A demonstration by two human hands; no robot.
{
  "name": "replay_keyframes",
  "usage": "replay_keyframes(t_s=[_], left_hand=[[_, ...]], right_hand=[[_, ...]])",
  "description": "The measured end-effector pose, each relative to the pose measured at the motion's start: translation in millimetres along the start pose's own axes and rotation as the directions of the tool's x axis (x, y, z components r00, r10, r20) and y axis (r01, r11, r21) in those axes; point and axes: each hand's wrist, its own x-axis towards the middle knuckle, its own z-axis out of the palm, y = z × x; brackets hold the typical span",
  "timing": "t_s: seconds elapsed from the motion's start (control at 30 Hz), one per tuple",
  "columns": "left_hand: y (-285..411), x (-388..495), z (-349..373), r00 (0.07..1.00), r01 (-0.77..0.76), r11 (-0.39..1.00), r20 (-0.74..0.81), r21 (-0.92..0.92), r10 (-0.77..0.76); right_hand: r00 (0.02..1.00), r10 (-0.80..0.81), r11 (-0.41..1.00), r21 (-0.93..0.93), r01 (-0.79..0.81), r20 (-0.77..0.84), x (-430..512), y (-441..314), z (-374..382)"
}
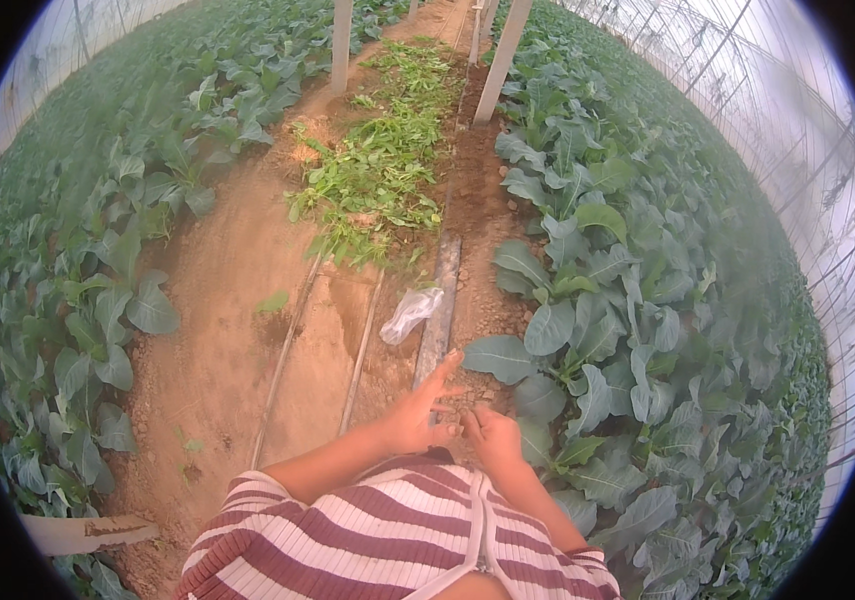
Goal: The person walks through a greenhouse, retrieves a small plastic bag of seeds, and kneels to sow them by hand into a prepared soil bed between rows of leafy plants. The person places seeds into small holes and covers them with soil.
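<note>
My left hand [421,416] is held out in front of my striped top [367,517], its fingers spread and nothing in its grasp. Close to its thumb is my right hand [495,436], with the fingers curled inward. The inner side of that hand is turned away, so I cannot tell whether it holds anything small. A crumpled clear plastic bag [411,313] lies on the ground just beyond my left hand. Beside the bag runs a dark flat strip [439,322] along the soil. A broad leaf [501,358] reaches close to my left fingertips from the right.
Pulled green plants [382,165] lie heaped along the path ahead. Two thin rails or pipes [285,360] [362,352] run lengthwise over the soil. Leafy crop rows [97,322] [622,300] flank the path. Pale posts [341,45] [502,64] stand ahead under plastic greenhouse walls [780,90].
</note>
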Motion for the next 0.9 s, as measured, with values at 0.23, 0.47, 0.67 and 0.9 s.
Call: replay_keyframes(t_s=[0.23,0.47,0.67,0.9], left_hand=[[-15.2,-5.7,0.3,0.99,0.138,0.93,0.059,-0.34,-0.125],[-11.3,-12.6,-0.2,0.98,0.197,0.942,0.082,-0.273,-0.182],[-23.7,-9.0,1.5,0.966,0.224,0.879,-0.027,-0.422,-0.259],[-41.1,-17.4,-5.4,0.784,0.218,0.507,-0.16,-0.834,-0.6]], right_hand=[[0.979,-0.193,0.981,-0.022,0.194,0.068,6.5,2.7,3.1],[0.971,-0.173,0.954,-0.217,0.206,0.163,5.2,0.4,6.2],[0.963,-0.248,0.966,-0.1,0.238,-0.105,7.3,-0.3,12.3],[0.99,-0.119,0.983,-0.15,0.107,-0.072,5.0,12.2,21.4]])
